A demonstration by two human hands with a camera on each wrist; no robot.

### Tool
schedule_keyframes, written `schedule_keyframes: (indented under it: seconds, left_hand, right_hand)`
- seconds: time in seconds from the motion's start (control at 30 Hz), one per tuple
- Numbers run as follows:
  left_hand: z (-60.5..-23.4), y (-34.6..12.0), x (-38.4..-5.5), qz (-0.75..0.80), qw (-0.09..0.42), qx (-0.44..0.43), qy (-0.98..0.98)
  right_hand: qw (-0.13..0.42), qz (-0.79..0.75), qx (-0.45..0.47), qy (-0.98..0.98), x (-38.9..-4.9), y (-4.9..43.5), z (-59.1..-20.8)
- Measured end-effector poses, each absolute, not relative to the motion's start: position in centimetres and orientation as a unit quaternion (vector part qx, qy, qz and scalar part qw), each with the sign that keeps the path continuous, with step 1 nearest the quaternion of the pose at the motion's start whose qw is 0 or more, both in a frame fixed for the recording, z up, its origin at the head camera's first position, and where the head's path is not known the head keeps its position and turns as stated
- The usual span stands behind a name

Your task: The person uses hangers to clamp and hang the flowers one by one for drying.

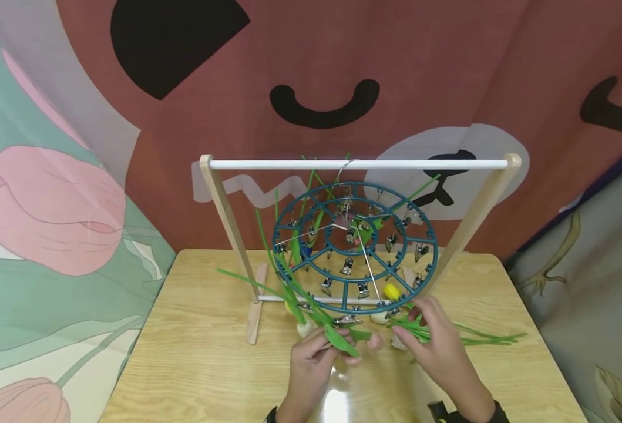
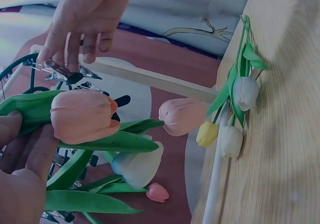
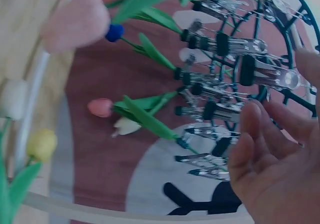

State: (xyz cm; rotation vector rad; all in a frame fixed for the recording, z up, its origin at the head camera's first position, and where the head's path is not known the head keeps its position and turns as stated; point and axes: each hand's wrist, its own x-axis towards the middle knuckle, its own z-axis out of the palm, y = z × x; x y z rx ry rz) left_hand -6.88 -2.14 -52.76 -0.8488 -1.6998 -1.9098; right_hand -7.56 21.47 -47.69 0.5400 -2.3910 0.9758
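Note:
My left hand [image 1: 311, 367] holds a pink tulip [image 2: 82, 116] by its green stem and leaf, under the front rim of a round teal clip hanger [image 1: 345, 302]. Just beyond the bud, another pink tulip [image 2: 182, 116] appears in the left wrist view. My right hand [image 1: 440, 343] is at the hanger's right front edge, thumb and index finger apart. In the right wrist view, its fingertips are close to a metal clip [image 3: 267, 74] with dark tips. Other tulips, including a pink one [image 3: 100, 107] and a blue one [image 3: 115, 32], hang from the clips.
A wooden stand with a white top bar [image 1: 289, 164] carries the hanger. White tulips [image 2: 246, 93] and a yellow tulip [image 2: 207, 134] lie on the wooden table [image 1: 194, 352] near the stand's lower bar. A patterned curtain [image 1: 448, 70] hangs close behind.

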Motion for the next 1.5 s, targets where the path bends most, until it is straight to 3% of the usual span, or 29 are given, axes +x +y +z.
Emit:
schedule_keyframes:
  seconds: [0.4, 0.77, 1.0, 1.27, 1.5]
  left_hand:
    - [-53.1, -1.2, -6.0, -0.687, 0.174, -0.326, -0.626]
    - [-53.2, -1.2, -6.0, -0.701, 0.161, -0.314, -0.619]
    - [-53.1, -1.0, -5.8, -0.724, 0.126, -0.289, -0.613]
    - [-53.6, -0.9, -6.1, -0.722, 0.138, -0.287, -0.614]
    - [-54.4, -0.9, -6.4, -0.71, 0.159, -0.286, -0.623]
  right_hand:
    - [0.26, 0.364, 0.293, -0.845, -9.1, 20.5, -45.7]
    - [0.138, 0.546, 0.272, -0.78, -8.1, 20.5, -45.5]
    - [0.126, 0.587, 0.282, -0.748, -7.9, 20.3, -45.9]
    - [0.092, 0.656, 0.311, -0.681, -7.8, 20.1, -46.4]
    - [0.14, 0.64, 0.318, -0.685, -7.9, 18.9, -46.7]
